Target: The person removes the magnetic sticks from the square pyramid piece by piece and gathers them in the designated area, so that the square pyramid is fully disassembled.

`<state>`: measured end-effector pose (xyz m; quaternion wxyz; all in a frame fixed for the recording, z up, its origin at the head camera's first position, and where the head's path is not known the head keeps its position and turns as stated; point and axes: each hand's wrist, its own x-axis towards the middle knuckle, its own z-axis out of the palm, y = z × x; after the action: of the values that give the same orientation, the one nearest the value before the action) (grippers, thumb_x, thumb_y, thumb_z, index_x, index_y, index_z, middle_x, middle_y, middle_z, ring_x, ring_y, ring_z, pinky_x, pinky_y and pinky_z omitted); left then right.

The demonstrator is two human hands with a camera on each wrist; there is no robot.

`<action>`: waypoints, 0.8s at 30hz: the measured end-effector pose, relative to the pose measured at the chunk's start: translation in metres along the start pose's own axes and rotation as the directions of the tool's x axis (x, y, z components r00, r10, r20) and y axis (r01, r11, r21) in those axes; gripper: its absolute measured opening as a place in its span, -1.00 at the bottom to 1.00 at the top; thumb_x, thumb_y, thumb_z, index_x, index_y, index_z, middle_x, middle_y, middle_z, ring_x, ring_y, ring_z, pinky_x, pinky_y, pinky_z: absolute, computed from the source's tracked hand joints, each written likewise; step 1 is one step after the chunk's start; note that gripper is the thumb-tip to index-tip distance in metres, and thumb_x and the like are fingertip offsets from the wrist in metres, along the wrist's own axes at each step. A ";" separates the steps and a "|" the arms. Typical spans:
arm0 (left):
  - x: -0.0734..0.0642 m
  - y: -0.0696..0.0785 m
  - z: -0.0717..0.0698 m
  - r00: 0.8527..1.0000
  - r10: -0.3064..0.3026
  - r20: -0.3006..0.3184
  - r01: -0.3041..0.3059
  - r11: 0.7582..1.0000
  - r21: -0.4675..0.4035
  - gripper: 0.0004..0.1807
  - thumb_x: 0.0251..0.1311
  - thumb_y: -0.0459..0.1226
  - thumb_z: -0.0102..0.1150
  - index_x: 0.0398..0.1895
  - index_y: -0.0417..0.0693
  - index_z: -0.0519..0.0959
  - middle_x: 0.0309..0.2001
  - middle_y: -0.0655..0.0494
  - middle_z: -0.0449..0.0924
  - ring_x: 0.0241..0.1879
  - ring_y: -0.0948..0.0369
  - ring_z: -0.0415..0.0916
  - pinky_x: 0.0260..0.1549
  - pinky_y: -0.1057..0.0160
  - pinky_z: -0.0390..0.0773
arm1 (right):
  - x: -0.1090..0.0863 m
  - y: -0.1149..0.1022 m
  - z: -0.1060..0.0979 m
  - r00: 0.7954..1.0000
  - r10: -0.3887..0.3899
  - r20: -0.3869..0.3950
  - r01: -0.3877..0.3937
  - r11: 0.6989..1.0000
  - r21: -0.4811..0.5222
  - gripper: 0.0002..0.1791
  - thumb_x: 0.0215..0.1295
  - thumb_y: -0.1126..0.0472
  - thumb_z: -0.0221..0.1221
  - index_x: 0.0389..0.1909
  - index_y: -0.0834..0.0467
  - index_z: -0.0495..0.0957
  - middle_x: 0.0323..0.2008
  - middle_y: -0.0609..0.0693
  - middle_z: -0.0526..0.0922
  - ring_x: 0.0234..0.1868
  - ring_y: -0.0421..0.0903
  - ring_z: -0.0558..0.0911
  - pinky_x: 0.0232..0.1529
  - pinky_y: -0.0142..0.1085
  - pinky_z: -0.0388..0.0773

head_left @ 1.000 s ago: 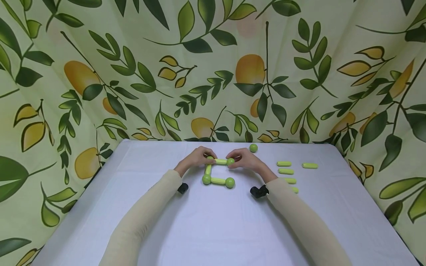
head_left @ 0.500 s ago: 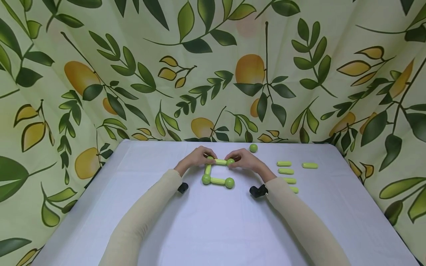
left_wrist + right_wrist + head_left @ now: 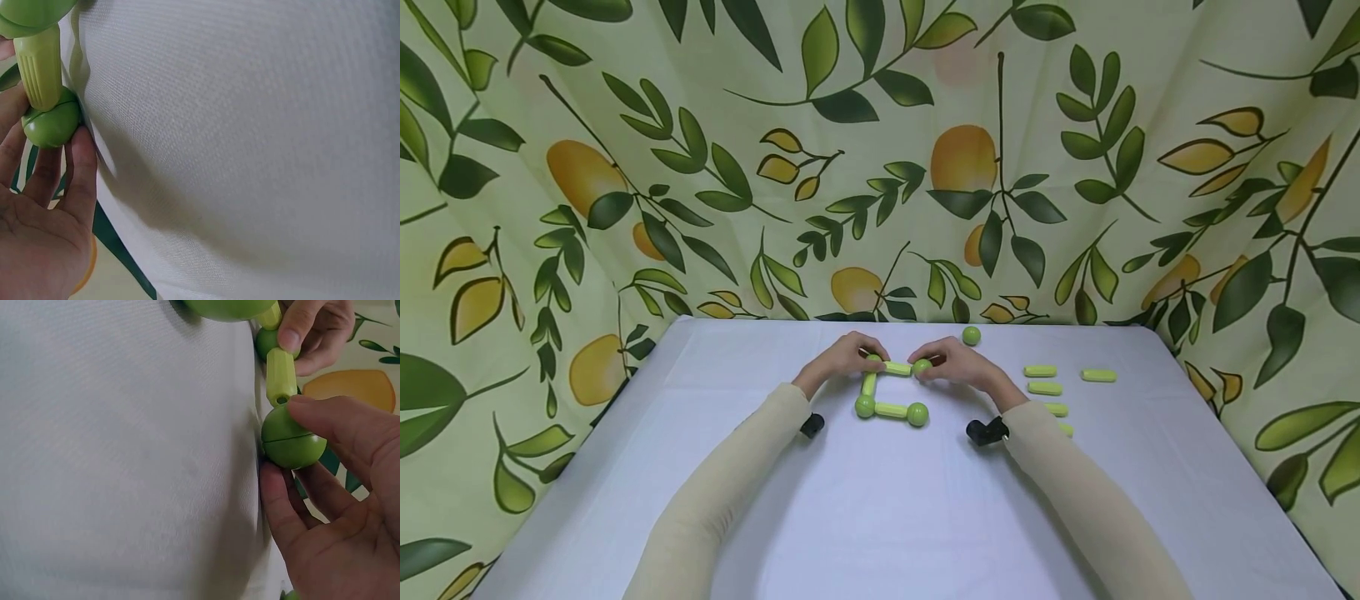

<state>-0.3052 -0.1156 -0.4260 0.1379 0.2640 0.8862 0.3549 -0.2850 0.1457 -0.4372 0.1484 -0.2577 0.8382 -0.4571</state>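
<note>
Green balls and pale yellow-green rods lie joined on the white table. My left hand [image 3: 848,354] grips the far-left ball [image 3: 53,128], its fingers curled about it. From that ball one rod [image 3: 898,368] points right and a side rod [image 3: 868,385] runs toward me to the near-left ball [image 3: 865,406]. A front rod [image 3: 891,411] links that one to the near-right ball [image 3: 917,414]. My right hand [image 3: 958,364] pinches another ball [image 3: 292,447] between thumb and fingers, beside the right-pointing rod's free end. A hole shows in that rod end in the right wrist view.
A loose green ball [image 3: 972,336] sits near the table's back edge. Several loose rods, among them one rod [image 3: 1045,388] in a column and one rod [image 3: 1099,376] farther right, lie right of my right hand. A patterned curtain [image 3: 880,208] hangs behind the table.
The ball in my right hand has shifted slightly right, and a small gap now shows between it and the rod end. My left hand keeps its place on the far-left ball.
</note>
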 end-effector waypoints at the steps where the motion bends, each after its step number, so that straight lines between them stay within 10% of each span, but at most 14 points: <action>1: 0.000 0.000 0.000 1.000 0.005 -0.001 -0.005 1.000 -0.001 -0.89 0.31 -0.38 0.34 -0.15 -0.19 0.75 -0.11 0.08 0.70 0.02 0.12 0.53 0.12 0.16 0.51 | -0.001 0.001 -0.001 1.000 0.001 -0.010 -0.001 1.000 0.001 -0.67 0.30 0.36 0.34 0.08 0.29 0.66 0.03 0.07 0.69 -0.02 -0.01 0.57 0.03 -0.15 0.50; 24: -0.002 0.000 0.001 1.000 -0.009 -0.013 0.010 1.000 0.026 -0.91 0.32 -0.36 0.34 -0.16 -0.13 0.76 -0.09 0.11 0.69 0.00 0.13 0.54 0.09 0.17 0.51 | -0.040 0.014 -0.036 0.993 -0.032 -0.111 0.032 0.999 -0.009 -0.67 0.41 0.23 0.30 0.10 0.31 0.63 0.05 0.10 0.67 0.13 0.05 0.55 0.23 0.00 0.45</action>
<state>-0.3035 -0.1160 -0.4265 0.1302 0.2593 0.8929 0.3442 -0.2733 0.1995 -0.4291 0.0933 -0.2458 0.8426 -0.4700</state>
